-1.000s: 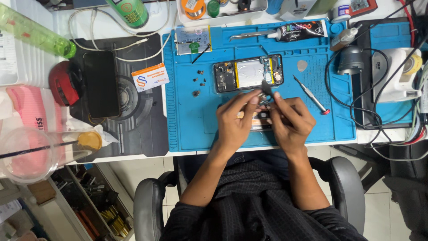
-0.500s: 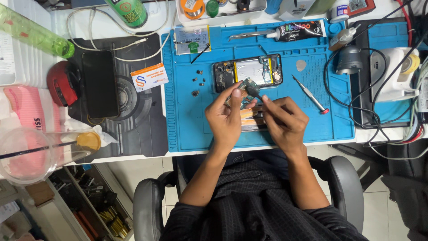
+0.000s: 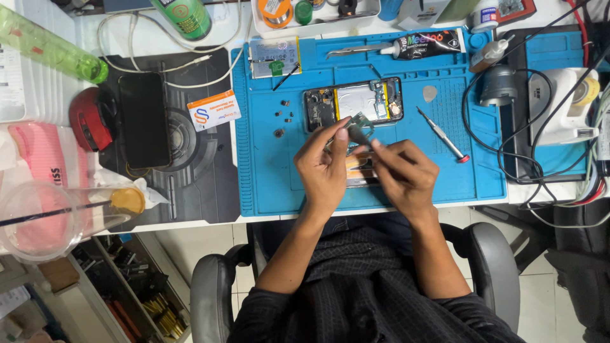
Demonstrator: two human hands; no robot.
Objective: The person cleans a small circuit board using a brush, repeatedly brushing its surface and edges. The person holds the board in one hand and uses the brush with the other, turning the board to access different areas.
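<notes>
My left hand (image 3: pixel 325 170) and my right hand (image 3: pixel 403 174) meet above the blue work mat (image 3: pixel 267 178), both pinching a small grey-green phone part (image 3: pixel 359 128) between the fingertips. Just beyond them lies an opened phone (image 3: pixel 353 103) with its insides and a silver battery showing. Under my hands rests another flat piece (image 3: pixel 359 170), mostly hidden. Several tiny screws (image 3: pixel 282 117) lie on the mat left of the opened phone. A small screwdriver (image 3: pixel 443 134) with a red end lies to the right of my hands.
A black phone (image 3: pixel 144 119) lies on the dark mat at left beside a red mouse (image 3: pixel 86 118) and an orange-white card (image 3: pixel 213 109). A glue tube (image 3: pixel 426 43) and tweezers (image 3: pixel 353 51) rest at the mat's far edge. Tangled cables (image 3: pixel 508 133) and a white device (image 3: pixel 562 105) crowd the right side.
My hands have lifted from the flat piece on the mat and risen toward the opened phone, bringing the small part up between the fingertips.
</notes>
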